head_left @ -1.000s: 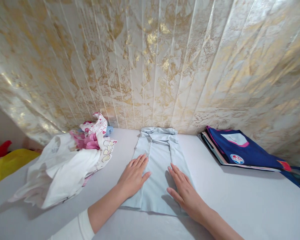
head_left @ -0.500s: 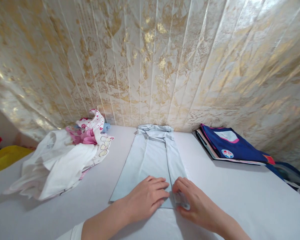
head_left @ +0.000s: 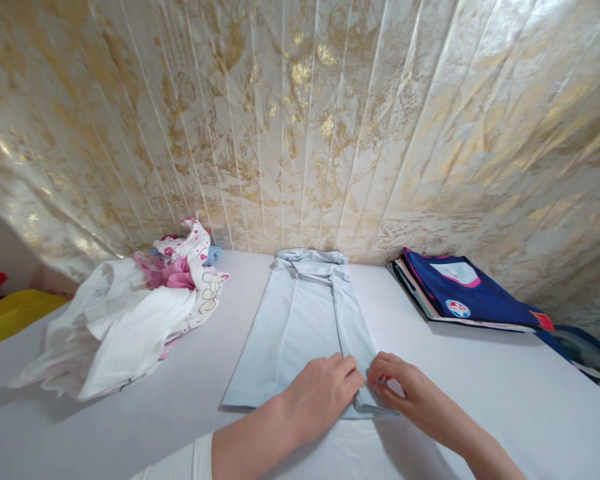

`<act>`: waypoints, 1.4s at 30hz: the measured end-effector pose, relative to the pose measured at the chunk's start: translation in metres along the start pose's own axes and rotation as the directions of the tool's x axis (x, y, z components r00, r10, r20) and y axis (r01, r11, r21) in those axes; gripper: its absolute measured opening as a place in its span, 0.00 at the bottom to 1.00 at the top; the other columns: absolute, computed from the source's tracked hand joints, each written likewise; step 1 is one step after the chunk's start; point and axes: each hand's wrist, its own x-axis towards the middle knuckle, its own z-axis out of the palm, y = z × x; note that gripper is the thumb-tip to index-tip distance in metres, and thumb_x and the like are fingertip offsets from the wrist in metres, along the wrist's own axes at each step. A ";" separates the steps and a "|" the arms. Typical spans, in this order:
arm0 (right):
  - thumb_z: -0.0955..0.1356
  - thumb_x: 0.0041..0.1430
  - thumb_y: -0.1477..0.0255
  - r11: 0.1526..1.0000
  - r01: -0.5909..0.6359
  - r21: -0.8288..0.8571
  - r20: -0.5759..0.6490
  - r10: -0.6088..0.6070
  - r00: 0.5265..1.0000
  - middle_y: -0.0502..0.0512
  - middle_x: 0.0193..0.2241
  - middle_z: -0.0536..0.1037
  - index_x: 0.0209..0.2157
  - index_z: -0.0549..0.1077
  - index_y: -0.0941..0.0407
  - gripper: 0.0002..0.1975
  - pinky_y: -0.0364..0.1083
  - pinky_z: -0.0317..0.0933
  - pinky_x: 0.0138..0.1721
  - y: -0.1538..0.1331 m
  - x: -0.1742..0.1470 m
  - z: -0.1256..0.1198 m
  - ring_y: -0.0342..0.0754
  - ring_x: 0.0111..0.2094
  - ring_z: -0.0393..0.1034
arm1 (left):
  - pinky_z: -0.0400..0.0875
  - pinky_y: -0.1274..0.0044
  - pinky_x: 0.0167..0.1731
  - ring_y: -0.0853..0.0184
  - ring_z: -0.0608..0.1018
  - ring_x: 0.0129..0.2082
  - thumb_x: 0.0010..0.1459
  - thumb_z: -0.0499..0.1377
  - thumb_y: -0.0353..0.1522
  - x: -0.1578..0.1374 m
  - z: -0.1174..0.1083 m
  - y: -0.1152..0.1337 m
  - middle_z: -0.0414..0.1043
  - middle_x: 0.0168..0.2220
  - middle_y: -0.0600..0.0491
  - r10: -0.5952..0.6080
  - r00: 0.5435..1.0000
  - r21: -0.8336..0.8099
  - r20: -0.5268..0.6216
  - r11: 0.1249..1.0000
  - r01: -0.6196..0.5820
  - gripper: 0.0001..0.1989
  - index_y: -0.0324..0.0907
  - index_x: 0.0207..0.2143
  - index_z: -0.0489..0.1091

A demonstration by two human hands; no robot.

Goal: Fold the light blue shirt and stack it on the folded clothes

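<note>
- Here, nearest, a white knit sleeve (head_left: 180, 463) with a stitched cuff covers part of the left forearm.
- The left hand (head_left: 325, 393) rests palm down near the lower hem, fingers bent and together; its fingertips are hidden, so I cannot tell whether they clamp any fabric.
- The right hand (head_left: 410, 393) touches the right edge of the hem, thumb and fingers curved around a small gap; whether cloth is pinched between the tips, I cannot tell.
- Under both hands, a pale blue, smooth-woven garment (head_left: 310, 320) lies flat in the middle, a long panel with lengthwise creases, layered at its lower right corner and bunched at its far end.
- It lies on a smooth white surface (head_left: 480, 387).
- Left of it sits a crumpled white soft-cloth garment (head_left: 130, 333); the small mark near its neckline is too tiny to read. A cartoon-like outline print (head_left: 211, 293), pink cloth (head_left: 177, 273) and pink-spotted white cloth (head_left: 197, 240) show in the same heap.
- At far left, yellow fabric (head_left: 17, 317) lies near the edge.
- On the right, a navy folded garment (head_left: 505, 297) with pink trim tops a neat stack; its round red, white and blue badge (head_left: 458, 308) bears illegible lettering.
- Farthest, a shiny cream-and-gold pleated curtain (head_left: 300, 133) hangs behind everything.
</note>
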 end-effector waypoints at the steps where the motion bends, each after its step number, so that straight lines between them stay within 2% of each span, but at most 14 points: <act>1: 0.62 0.62 0.75 1.000 -0.007 0.005 0.001 0.007 1.000 0.51 0.31 0.72 0.30 0.70 0.54 0.08 0.44 0.62 0.37 0.001 0.000 -0.001 0.46 0.34 0.68 | 0.68 0.75 0.32 0.64 0.73 0.38 0.65 0.56 0.28 0.001 0.001 -0.001 0.69 0.39 0.54 0.007 1.000 0.003 0.000 1.000 -0.007 0.01 0.42 0.39 0.65; 5: 0.63 0.61 0.76 1.000 -0.009 0.000 0.034 0.009 0.999 0.50 0.30 0.72 0.29 0.70 0.54 0.08 0.44 0.61 0.37 -0.003 -0.002 -0.003 0.46 0.34 0.67 | 0.69 0.75 0.33 0.65 0.73 0.38 0.66 0.56 0.29 0.003 0.004 -0.005 0.69 0.39 0.54 0.005 1.000 -0.031 -0.006 1.000 -0.005 0.03 0.42 0.36 0.66; 8: 0.65 0.59 0.77 1.000 0.001 -0.030 0.056 0.000 0.998 0.50 0.33 0.72 0.33 0.70 0.54 0.05 0.44 0.61 0.38 -0.013 -0.003 -0.003 0.46 0.35 0.67 | 0.69 0.75 0.35 0.65 0.73 0.38 0.67 0.54 0.28 0.003 0.004 -0.005 0.69 0.39 0.53 -0.034 0.999 -0.107 -0.026 0.994 0.031 0.03 0.42 0.37 0.66; 11: 0.68 0.53 0.77 0.993 0.021 -0.114 0.044 -0.016 0.999 0.52 0.37 0.72 0.37 0.70 0.54 0.09 0.46 0.62 0.41 -0.021 -0.003 0.003 0.49 0.39 0.66 | 0.68 0.76 0.38 0.66 0.73 0.40 0.65 0.54 0.28 0.002 0.003 -0.004 0.69 0.39 0.54 -0.137 0.988 -0.262 -0.066 0.958 0.116 0.02 0.42 0.38 0.64; 14: 0.67 0.51 0.80 0.970 0.025 -0.240 -0.011 -0.028 1.000 0.54 0.38 0.72 0.37 0.68 0.55 0.11 0.48 0.62 0.40 -0.020 0.001 0.015 0.51 0.39 0.66 | 0.67 0.78 0.37 0.68 0.73 0.38 0.63 0.55 0.27 0.002 0.001 -0.003 0.68 0.38 0.56 -0.232 0.970 -0.369 -0.066 0.909 0.192 0.03 0.43 0.37 0.64; 17: 0.63 0.51 0.85 0.952 -0.007 -0.306 -0.060 -0.012 0.998 0.54 0.35 0.73 0.35 0.67 0.54 0.13 0.46 0.62 0.37 -0.013 0.003 0.024 0.50 0.37 0.68 | 0.67 0.78 0.36 0.69 0.73 0.37 0.62 0.56 0.27 0.002 -0.003 -0.003 0.69 0.38 0.56 -0.287 0.956 -0.383 -0.061 0.891 0.243 0.03 0.43 0.37 0.65; 19: 0.60 0.48 0.87 0.949 -0.029 -0.314 -0.083 0.004 0.997 0.52 0.34 0.73 0.34 0.66 0.54 0.16 0.45 0.62 0.37 -0.009 0.003 0.026 0.48 0.36 0.69 | 0.67 0.77 0.38 0.66 0.73 0.39 0.62 0.58 0.27 0.000 -0.007 -0.005 0.69 0.38 0.55 -0.298 0.953 -0.325 -0.054 0.908 0.265 0.02 0.43 0.36 0.66; 21: 0.59 0.46 0.88 0.952 -0.042 -0.302 -0.105 0.010 0.994 0.51 0.33 0.72 0.33 0.65 0.53 0.17 0.44 0.61 0.36 -0.008 0.002 0.024 0.48 0.36 0.69 | 0.66 0.74 0.40 0.64 0.73 0.40 0.62 0.57 0.28 -0.003 -0.013 -0.009 0.71 0.37 0.54 -0.241 0.970 -0.248 -0.013 0.941 0.230 0.03 0.42 0.33 0.67; 24: 0.59 0.47 0.87 0.960 -0.042 -0.278 -0.152 -0.001 0.988 0.51 0.32 0.72 0.32 0.64 0.53 0.15 0.43 0.61 0.34 -0.010 0.001 0.019 0.47 0.34 0.70 | 0.65 0.73 0.43 0.64 0.74 0.43 0.63 0.56 0.28 -0.006 -0.020 -0.017 0.73 0.41 0.53 -0.085 0.995 -0.205 0.055 0.974 0.095 0.04 0.43 0.36 0.70; 27: 0.58 0.48 0.85 0.963 -0.033 -0.267 -0.193 -0.020 0.981 0.51 0.32 0.72 0.32 0.63 0.52 0.14 0.43 0.60 0.32 -0.013 0.001 0.017 0.46 0.32 0.69 | 0.64 0.73 0.47 0.63 0.72 0.51 0.63 0.56 0.29 -0.003 -0.019 -0.026 0.73 0.47 0.52 0.012 0.999 -0.171 0.051 0.985 -0.003 0.06 0.43 0.42 0.69; 29: 0.58 0.48 0.85 0.964 -0.018 -0.267 -0.208 -0.040 0.977 0.51 0.32 0.72 0.32 0.63 0.52 0.14 0.43 0.60 0.31 -0.014 0.000 0.018 0.46 0.32 0.69 | 0.63 0.72 0.49 0.62 0.71 0.52 0.64 0.56 0.31 0.004 -0.014 -0.032 0.73 0.48 0.50 0.049 0.998 -0.117 0.045 0.992 -0.043 0.07 0.43 0.44 0.69; 35: 0.59 0.45 0.85 0.943 0.048 -0.328 -0.229 -0.129 0.965 0.51 0.32 0.72 0.31 0.64 0.52 0.15 0.44 0.60 0.33 -0.014 -0.001 0.024 0.48 0.34 0.68 | 0.61 0.70 0.52 0.60 0.75 0.44 0.63 0.56 0.32 0.037 0.011 -0.050 0.77 0.38 0.48 0.116 0.990 -0.058 0.084 0.992 -0.111 0.08 0.40 0.35 0.74; 39: 0.60 0.44 0.87 0.939 0.064 -0.339 -0.205 -0.140 0.969 0.51 0.32 0.72 0.32 0.65 0.53 0.16 0.45 0.60 0.34 -0.011 -0.003 0.027 0.49 0.34 0.67 | 0.58 0.71 0.56 0.61 0.74 0.48 0.61 0.57 0.31 0.051 0.021 -0.054 0.78 0.41 0.51 0.125 0.989 -0.057 0.078 0.991 -0.120 0.07 0.42 0.37 0.75; 42: 0.60 0.43 0.88 0.937 0.060 -0.345 -0.201 -0.137 0.970 0.51 0.32 0.72 0.32 0.65 0.53 0.18 0.45 0.60 0.34 -0.007 -0.007 0.028 0.49 0.34 0.66 | 0.57 0.72 0.57 0.61 0.73 0.51 0.62 0.56 0.33 0.050 0.022 -0.058 0.77 0.45 0.50 0.063 0.997 -0.047 0.052 0.997 -0.060 0.09 0.43 0.42 0.74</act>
